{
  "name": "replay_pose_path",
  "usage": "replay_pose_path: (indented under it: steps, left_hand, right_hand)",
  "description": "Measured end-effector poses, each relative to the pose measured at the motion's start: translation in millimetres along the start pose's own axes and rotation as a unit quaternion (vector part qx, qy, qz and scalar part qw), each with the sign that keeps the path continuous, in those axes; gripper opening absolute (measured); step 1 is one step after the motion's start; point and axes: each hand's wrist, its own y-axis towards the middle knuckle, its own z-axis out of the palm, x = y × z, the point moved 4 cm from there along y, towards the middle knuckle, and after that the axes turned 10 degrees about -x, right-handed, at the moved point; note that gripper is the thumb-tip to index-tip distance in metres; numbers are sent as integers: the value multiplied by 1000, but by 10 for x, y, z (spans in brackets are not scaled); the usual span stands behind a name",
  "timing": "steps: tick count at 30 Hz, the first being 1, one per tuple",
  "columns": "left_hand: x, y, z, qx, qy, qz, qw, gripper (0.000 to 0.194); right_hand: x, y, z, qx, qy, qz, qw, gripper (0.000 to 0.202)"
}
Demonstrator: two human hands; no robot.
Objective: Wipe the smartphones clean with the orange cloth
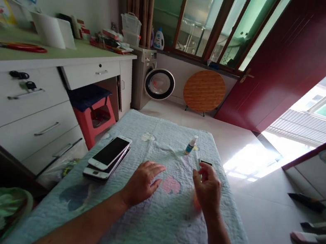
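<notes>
Over the middle of the cloth-covered table (154, 137), my left hand (142, 181) hovers with thumb and fingers apart and nothing in it. My right hand (208, 189) is to the right, its fingers curled, above or at a dark flat object (206, 162) mostly hidden behind it; whether it grips that object is unclear. A small spray bottle (191, 144) with a white top stands upright beyond my hands. On the left lies a stack of phones, with a white-framed phone (111, 153) with a dark screen on top.
A counter (93, 53) with drawers runs along the left, with a red stool (96, 116) beside it. At the back are a washing machine (141, 78) with its door open and a round wooden tabletop (204, 90). A bin (27, 203) stands at lower left.
</notes>
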Motion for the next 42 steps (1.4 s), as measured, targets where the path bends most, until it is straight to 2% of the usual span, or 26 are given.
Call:
replay_pose_path:
  steps: [3, 6, 8, 12, 16, 20, 26, 31, 33, 37, 42]
  left_hand:
    - [-21, 63, -124, -44, 64, 8, 997, 33]
    - [-1, 153, -284, -77, 143, -7, 987, 31]
    - [28, 217, -406, -83, 199, -21, 976, 32]
    - [162, 292, -684, -47, 323, -93, 941, 43]
    - [371, 259, -962, 24, 396, -177, 901, 48]
    - [594, 174, -1135, 87, 384, -264, 881, 54]
    - [695, 115, -1176, 112, 363, -319, 868, 59]
    - [650, 129, -1178, 84, 397, -322, 855, 65]
    - [632, 138, -1173, 75, 404, -320, 854, 65]
    - [613, 155, -1160, 59, 411, -327, 849, 73]
    - [645, 164, -1115, 44, 416, -337, 843, 78]
  right_hand:
    - [104, -54, 98, 2, 177, 72, 981, 28]
    - [98, -64, 176, 35, 246, 106, 963, 28]
    - [67, -72, 224, 93, 213, 76, 970, 28]
    - [5, -141, 273, 172, 27, -21, 984, 31]
    - [-6, -258, 326, 248, -112, -79, 959, 35]
    - [-40, -338, 395, 298, -150, -81, 939, 36]
    - [-18, -361, 483, 302, -83, -71, 947, 10]
    - [13, -275, 427, 177, -41, -54, 982, 7]
    - [-12, -265, 423, 157, -49, -58, 985, 9]
    - [-91, -305, 477, 178, -65, -54, 980, 12]
    - [-139, -340, 531, 197, -63, -51, 977, 28]
